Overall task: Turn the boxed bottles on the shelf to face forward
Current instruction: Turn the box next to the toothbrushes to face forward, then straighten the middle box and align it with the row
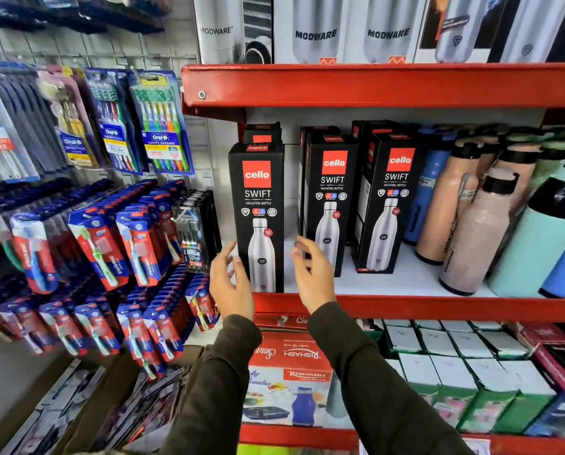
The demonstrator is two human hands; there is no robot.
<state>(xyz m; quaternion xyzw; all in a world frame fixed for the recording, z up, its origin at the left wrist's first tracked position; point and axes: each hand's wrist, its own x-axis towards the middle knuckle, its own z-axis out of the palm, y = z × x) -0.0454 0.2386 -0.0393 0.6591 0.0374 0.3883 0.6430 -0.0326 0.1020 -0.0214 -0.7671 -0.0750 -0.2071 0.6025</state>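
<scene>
Three black Cello Swift bottle boxes stand upright on the white middle shelf (406, 280). The left box (258, 205) stands at the shelf's front edge with its printed front towards me. The middle box (330, 198) and the right box (388, 198) stand further back, fronts towards me, the right one turned slightly. More black boxes stand behind them. My left hand (230, 284) hovers open just left of the left box's lower part. My right hand (314, 274) hovers open just right of it, in front of the middle box. Neither hand holds anything.
Loose bottles, peach (471, 231), blue and mint (537, 244), fill the shelf's right side. A red shelf edge (406, 307) runs below my hands. Toothbrush packs (136, 244) hang on the wall at left. Modware boxes (317, 31) stand above; cartons (287, 379) lie below.
</scene>
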